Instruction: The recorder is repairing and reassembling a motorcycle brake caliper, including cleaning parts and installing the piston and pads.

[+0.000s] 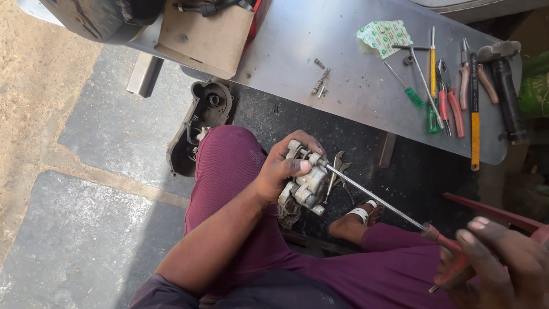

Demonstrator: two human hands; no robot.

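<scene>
My left hand point(281, 167) grips a grey metal brake caliper point(306, 184) above my maroon-clad knee. At the lower right, my right hand point(498, 264) holds the red handle of a long screwdriver point(377, 201). Its steel shaft runs up and left, and its tip meets the caliper near my left thumb. A pair of pliers point(338, 166) lies on the dark floor just behind the caliper.
A grey metal bench point(297, 40) holds screws and a spring point(320, 80), a green packet point(384, 35), screwdrivers point(407, 87), red-handled pliers point(452, 103), a hammer point(506, 86) and a cardboard box point(203, 34). A dark engine cover point(200, 123) lies on the floor. My sandalled foot point(357, 217) rests below.
</scene>
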